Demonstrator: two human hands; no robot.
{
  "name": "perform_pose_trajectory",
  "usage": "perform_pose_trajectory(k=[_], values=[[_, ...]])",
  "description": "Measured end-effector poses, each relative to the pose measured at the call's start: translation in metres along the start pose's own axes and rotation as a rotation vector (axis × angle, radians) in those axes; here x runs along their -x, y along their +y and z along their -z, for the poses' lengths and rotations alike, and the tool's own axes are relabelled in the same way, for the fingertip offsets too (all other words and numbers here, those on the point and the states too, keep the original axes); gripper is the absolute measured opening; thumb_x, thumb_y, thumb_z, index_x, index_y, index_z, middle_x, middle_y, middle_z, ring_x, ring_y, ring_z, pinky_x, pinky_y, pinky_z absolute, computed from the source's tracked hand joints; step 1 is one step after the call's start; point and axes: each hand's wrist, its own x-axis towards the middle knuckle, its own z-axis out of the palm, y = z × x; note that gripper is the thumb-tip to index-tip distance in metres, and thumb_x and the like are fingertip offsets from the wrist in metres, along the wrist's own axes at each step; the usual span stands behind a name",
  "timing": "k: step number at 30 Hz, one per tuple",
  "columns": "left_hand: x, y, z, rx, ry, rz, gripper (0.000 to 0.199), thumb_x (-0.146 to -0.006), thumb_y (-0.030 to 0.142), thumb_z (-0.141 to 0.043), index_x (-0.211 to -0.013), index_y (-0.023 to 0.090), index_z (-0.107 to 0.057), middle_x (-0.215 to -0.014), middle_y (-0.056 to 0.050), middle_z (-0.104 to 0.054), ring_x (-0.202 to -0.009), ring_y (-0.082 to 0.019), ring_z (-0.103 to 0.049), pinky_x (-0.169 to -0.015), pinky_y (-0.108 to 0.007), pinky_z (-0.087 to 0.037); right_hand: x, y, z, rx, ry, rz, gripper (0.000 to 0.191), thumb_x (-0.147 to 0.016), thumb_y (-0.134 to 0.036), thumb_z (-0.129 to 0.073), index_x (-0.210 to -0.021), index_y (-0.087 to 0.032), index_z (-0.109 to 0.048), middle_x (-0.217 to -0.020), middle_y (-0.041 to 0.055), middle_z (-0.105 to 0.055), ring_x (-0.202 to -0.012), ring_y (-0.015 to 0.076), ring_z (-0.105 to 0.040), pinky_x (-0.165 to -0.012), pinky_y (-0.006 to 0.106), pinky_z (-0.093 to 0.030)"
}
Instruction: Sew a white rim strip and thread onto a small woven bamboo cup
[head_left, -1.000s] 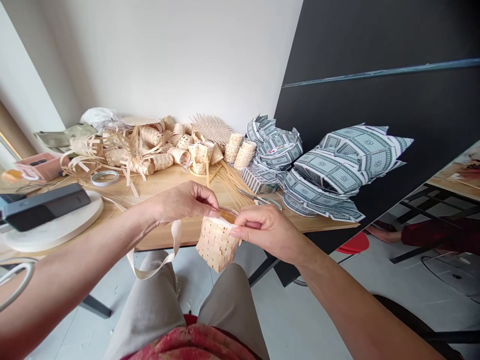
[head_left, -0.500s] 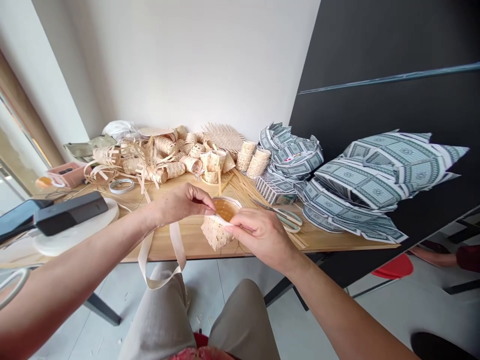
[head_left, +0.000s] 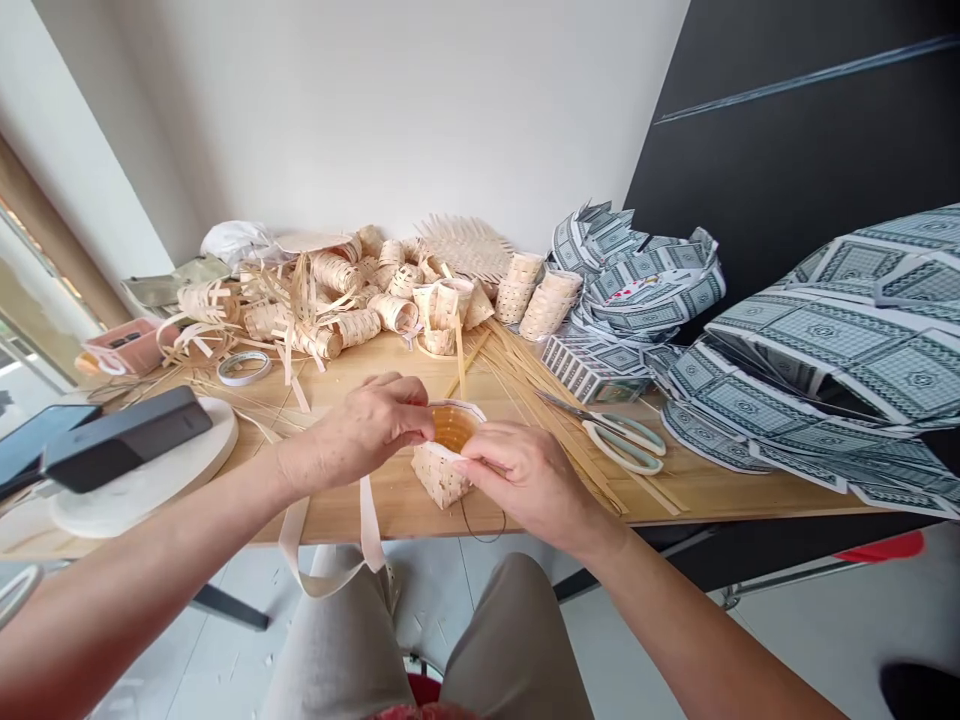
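Well to the left of the small woven basket (head_left: 439, 475), a dark device (head_left: 127, 440) is resting on a round white board (head_left: 221, 440), and a tape roll (head_left: 244, 381) is lying beyond that board's edge. A pale band (head_left: 370, 525) is hanging in a loop under the left hand (head_left: 360, 430), which is bringing thumb and fingers together at the basket's left rim; whether they are gripping anything, I cannot tell. The basket is sitting between the 2 hands, mouth up, near the worktop's (head_left: 337, 380) front edge. The right hand (head_left: 517, 470) is pinching its pale-edged rim, a thin dark thread (head_left: 487, 541) looping below. Farther right of the basket, scissors (head_left: 592, 415) are lying across thin strips (head_left: 566, 435). The basket is probably being light, springy and dry to grip; its walls could be creasing under pressure, so the bound rim is offering the firmest hold.
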Motion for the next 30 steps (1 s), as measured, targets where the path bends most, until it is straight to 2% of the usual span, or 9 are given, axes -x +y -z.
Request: perform_pose_trajectory(k=[3,5,7,10,14,19,22,25,30], values=[[0.0,0.002,-0.002,-0.161,0.095,-0.077,0.014,-0.081,0.019,-0.054,-0.072,0.02,-0.065,-0.095,-0.004,-0.058,-0.095,-0.02,-0.049,-0.084,-0.036,-0.035,0.001,-0.002,0.0,-0.004,-0.012,-0.044,0.021,-0.077,-0.009,-0.054,-0.056,-0.014,-0.054,-0.054,-0.0029,-0.049,-0.054,0.008,-0.043,-0.054,0.021,-0.029],[-0.001,0.002,-0.001,-0.139,0.049,-0.111,0.018,-0.083,0.016,-0.048,-0.073,0.018,-0.063,-0.1,-0.004,-0.058,-0.089,-0.016,-0.052,-0.079,-0.031,-0.037,0.002,-0.004,0.001,-0.009,-0.036,-0.089,0.02,-0.076,-0.01,-0.056,-0.056,-0.014,-0.055,-0.055,-0.0029,-0.05,-0.055,0.0079,-0.044,-0.054,0.021,-0.029],[-0.003,0.001,0.0,0.005,-0.062,-0.133,0.02,-0.085,0.012,-0.041,-0.076,0.016,-0.059,-0.096,-0.005,-0.058,-0.078,-0.012,-0.054,-0.068,-0.024,-0.039,0.002,-0.006,0.003,-0.003,-0.061,-0.129,0.021,-0.076,-0.01,-0.056,-0.055,-0.014,-0.056,-0.054,-0.0029,-0.05,-0.055,0.0079,-0.044,-0.054,0.021,-0.028],[-0.006,-0.004,-0.002,0.246,-0.191,-0.118,0.017,-0.082,0.008,-0.04,-0.077,0.014,-0.054,-0.082,-0.003,-0.057,-0.069,-0.009,-0.052,-0.061,-0.019,-0.039,0.003,-0.008,0.006,0.017,-0.09,-0.182,0.02,-0.077,-0.011,-0.056,-0.057,-0.015,-0.059,-0.055,-0.0027,-0.052,-0.054,0.0078,-0.045,-0.053,0.022,-0.028],[-0.009,-0.009,-0.008,0.421,-0.2,-0.053,0.014,-0.074,0.003,-0.044,-0.073,0.015,-0.051,-0.067,0.002,-0.053,-0.058,-0.007,-0.049,-0.054,-0.017,-0.037,0.004,-0.01,0.007,0.031,-0.124,-0.25,0.019,-0.079,-0.015,-0.056,-0.06,-0.015,-0.061,-0.057,-0.0026,-0.054,-0.054,0.0078,-0.045,-0.053,0.022,-0.027],[-0.006,-0.008,-0.01,0.699,-0.327,0.133,0.016,-0.075,0.003,-0.038,-0.079,0.017,-0.045,-0.051,0.01,-0.041,-0.037,-0.002,-0.044,-0.039,-0.012,-0.032,0.005,-0.014,0.009,0.051,-0.145,-0.343,0.023,-0.08,-0.02,-0.055,-0.058,-0.017,-0.062,-0.054,-0.0031,-0.052,-0.051,0.0076,-0.043,-0.05,0.022,-0.026],[-0.004,-0.007,-0.01,0.674,-0.313,0.127,0.016,-0.075,0.003,-0.037,-0.08,0.017,-0.045,-0.05,0.01,-0.041,-0.038,-0.003,-0.047,-0.04,-0.012,-0.035,0.005,-0.019,0.011,-0.008,-0.126,-0.359,0.016,-0.08,-0.02,-0.056,-0.066,-0.018,-0.065,-0.057,-0.0032,-0.055,-0.052,0.0077,-0.045,-0.051,0.022,-0.028],[-0.004,-0.005,-0.01,0.622,-0.287,0.122,0.017,-0.075,0.003,-0.037,-0.08,0.016,-0.046,-0.054,0.008,-0.044,-0.039,-0.003,-0.047,-0.041,-0.013,-0.035,0.005,-0.023,0.012,-0.067,-0.037,-0.361,0.012,-0.079,-0.021,-0.056,-0.072,-0.019,-0.065,-0.059,-0.0037,-0.057,-0.05,0.0072,-0.045,-0.051,0.02,-0.031],[-0.003,-0.002,-0.011,0.541,-0.23,0.075,0.016,-0.075,0.003,-0.037,-0.08,0.015,-0.047,-0.053,0.007,-0.043,-0.043,-0.004,-0.043,-0.043,-0.013,-0.032,0.006,-0.026,0.005,-0.036,0.036,-0.312,0.02,-0.079,-0.014,-0.054,-0.059,-0.017,-0.058,-0.055,-0.0035,-0.054,-0.052,0.0072,-0.045,-0.051,0.02,-0.031]])
